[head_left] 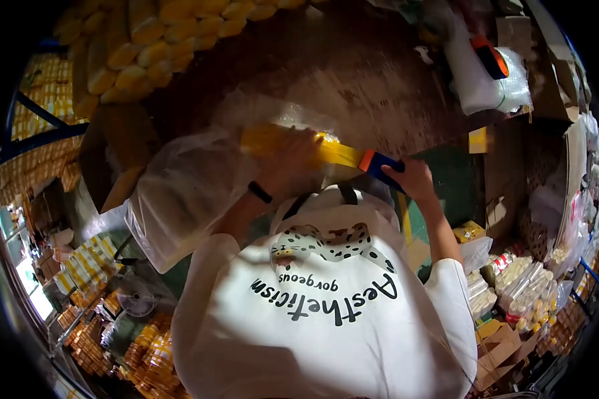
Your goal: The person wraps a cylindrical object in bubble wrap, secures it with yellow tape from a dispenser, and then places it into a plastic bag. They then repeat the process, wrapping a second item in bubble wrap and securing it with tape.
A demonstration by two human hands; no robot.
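Note:
My right hand (414, 178) grips a blue and orange tape dispenser (382, 166) near the front of the brown table. From its orange end a strip of yellow tape (340, 155) stretches left to a yellow-covered, flat package (256, 139). My left hand (291, 151), with a black band on the wrist, lies over that package with its fingers stretched out, pressing on the yellow surface. Clear plastic film (293, 114) shows behind the hand. Left of it, a large clear plastic bag (180, 186) hangs over the table's front edge.
Many yellow-wrapped packs (150, 50) are piled at the back left, near an open cardboard box (123, 149). A second orange and black dispenser (490, 58) lies on a roll of clear wrap (469, 80) at the back right. Bagged goods (512, 286) stand at my right.

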